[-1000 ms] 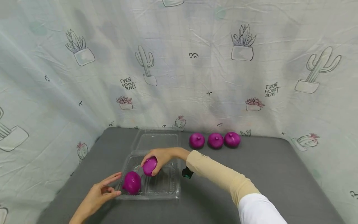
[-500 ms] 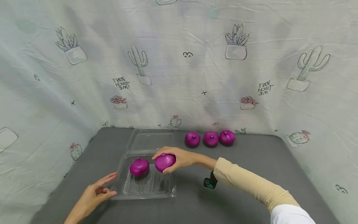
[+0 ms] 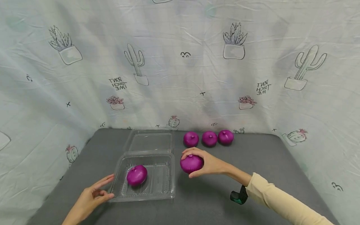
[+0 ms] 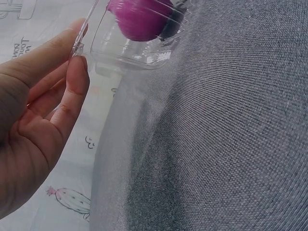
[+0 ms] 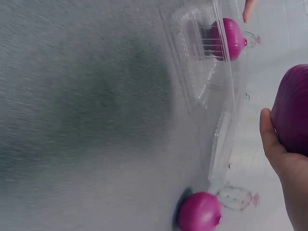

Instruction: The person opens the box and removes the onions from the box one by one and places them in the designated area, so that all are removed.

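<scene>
My right hand (image 3: 211,162) grips a purple onion (image 3: 191,163) from its right side, with the fingers over the far side and the thumb near. It is held up just right of the clear plastic clamshell container (image 3: 172,187). Another purple onion (image 3: 137,175) lies tilted in the left part of the container's base. At the base's left edge is my left hand (image 3: 88,198), its index finger and thumb spread apart and their tips touching the rim. In the left wrist view these fingertips (image 4: 79,72) meet the clear rim (image 4: 79,47).
The container's lid (image 3: 152,140) lies folded back behind its base. Right of it, three purple onions (image 3: 191,139) stand in a row at the back of the grey tabletop (image 3: 242,156). A cactus-print curtain (image 3: 174,62) hangs behind and at both sides.
My right hand has carried its onion from over the container out to the right. The other onion has rolled and turned inside the base. The left hand has stayed at the rim.
</scene>
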A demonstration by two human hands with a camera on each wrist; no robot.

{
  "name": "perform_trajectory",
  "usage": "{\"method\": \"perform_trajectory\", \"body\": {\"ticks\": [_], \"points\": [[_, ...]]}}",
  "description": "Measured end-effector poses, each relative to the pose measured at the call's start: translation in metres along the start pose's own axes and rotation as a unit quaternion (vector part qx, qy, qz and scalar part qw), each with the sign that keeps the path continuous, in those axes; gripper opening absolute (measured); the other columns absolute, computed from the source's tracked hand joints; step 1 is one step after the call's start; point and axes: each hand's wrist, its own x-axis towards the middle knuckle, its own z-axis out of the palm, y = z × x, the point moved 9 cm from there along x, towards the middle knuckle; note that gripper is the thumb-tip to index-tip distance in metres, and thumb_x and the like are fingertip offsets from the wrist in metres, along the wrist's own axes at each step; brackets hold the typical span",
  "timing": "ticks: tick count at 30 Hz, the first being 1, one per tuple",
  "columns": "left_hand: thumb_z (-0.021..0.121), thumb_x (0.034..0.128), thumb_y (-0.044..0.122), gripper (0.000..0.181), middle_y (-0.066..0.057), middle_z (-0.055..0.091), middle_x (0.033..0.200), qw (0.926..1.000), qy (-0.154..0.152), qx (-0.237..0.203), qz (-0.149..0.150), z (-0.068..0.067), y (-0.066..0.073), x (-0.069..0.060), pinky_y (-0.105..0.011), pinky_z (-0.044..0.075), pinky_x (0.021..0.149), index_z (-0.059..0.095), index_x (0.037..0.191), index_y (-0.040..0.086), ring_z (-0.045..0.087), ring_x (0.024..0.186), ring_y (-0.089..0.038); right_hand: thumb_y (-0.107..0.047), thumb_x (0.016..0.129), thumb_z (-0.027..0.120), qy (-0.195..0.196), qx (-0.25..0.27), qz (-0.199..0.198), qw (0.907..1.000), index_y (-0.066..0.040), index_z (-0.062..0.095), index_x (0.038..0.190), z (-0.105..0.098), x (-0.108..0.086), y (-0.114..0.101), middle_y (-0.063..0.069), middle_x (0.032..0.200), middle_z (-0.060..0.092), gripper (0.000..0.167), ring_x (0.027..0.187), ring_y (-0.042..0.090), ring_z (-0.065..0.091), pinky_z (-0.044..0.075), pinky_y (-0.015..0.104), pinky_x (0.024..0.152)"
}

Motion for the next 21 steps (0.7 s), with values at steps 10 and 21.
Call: {"method": "perform_trajectory", "body": {"ticks": [10, 21], "points": [[0.071, 0.0821, -0.005, 0.054, 0.027, 0.049, 0.132, 0.9999, -0.007, -0.008, -0.004, 0.0, 0.0, 0.0, -0.026, 0.048, 0.055, 0.056, 0.134, 0.002, 0.057, 0.064, -0.008, -0.013, 0.079, 0.08, 0.061, -0.006, 0.022, 0.9979, -0.016, 0.059, 0.127, -0.014, -0.049, 0.005, 0.01, 0.136, 0.043, 0.052, 0.116, 0.025, 0.051, 0.051, 0.035, 0.086], [0.071, 0.0833, -0.001, 0.053, 0.016, 0.054, 0.133, 0.9988, 0.007, 0.0, -0.049, 0.0, -0.009, 0.0, -0.028, 0.048, 0.055, 0.058, 0.133, 0.01, 0.056, 0.064, -0.01, -0.008, 0.081, 0.078, 0.116, -0.032, 0.005, 0.9928, -0.013, 0.057, 0.128, -0.024, -0.07, 0.004, 0.01, 0.136, 0.045, 0.052, 0.125, 0.017, 0.041, 0.051, 0.035, 0.083]]}}
